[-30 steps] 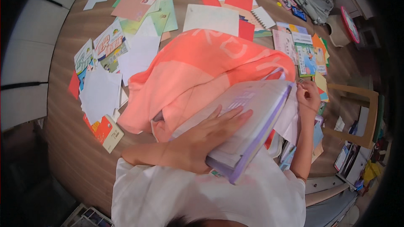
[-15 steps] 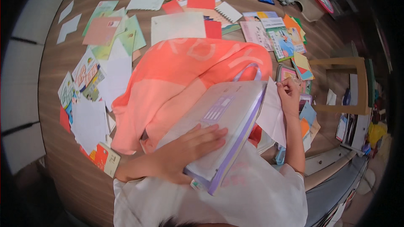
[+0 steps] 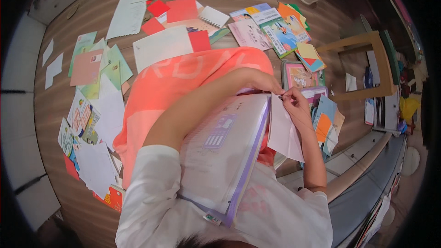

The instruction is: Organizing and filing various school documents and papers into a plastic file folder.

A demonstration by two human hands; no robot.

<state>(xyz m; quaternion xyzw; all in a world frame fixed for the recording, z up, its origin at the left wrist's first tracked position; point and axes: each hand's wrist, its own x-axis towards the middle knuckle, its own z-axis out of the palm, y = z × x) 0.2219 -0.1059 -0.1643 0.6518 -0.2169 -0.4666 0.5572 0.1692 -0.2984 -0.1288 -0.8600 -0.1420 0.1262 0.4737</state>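
On my lap rests a translucent document bag (image 3: 202,165) with purple edging and a purple printed panel, tilted against my shirt. Beside its right edge hangs a folded whitish-pink sheet of paper (image 3: 284,131). My right hand (image 3: 297,105) pinches the top of this sheet. Reaching across the bag, my left hand (image 3: 264,81) is closed with its fingertips at the same upper corner, meeting the right fingertips. Part of the left fingers is hidden behind the hand. An orange-pink cloth (image 3: 142,105) covers my legs under the bag.
Around me on the brown floor lie loose white sheets (image 3: 98,167), green and pink booklets (image 3: 87,69), red papers (image 3: 181,9), a spiral notebook (image 3: 215,17) and colourful books (image 3: 280,32). To the right stand a cardboard frame (image 3: 386,64) and a pink picture case (image 3: 301,76).
My left hand has left the bag's front and crossed up to the paper's top corner beside my right hand. The bag now sits more upright, and the view has shifted right.
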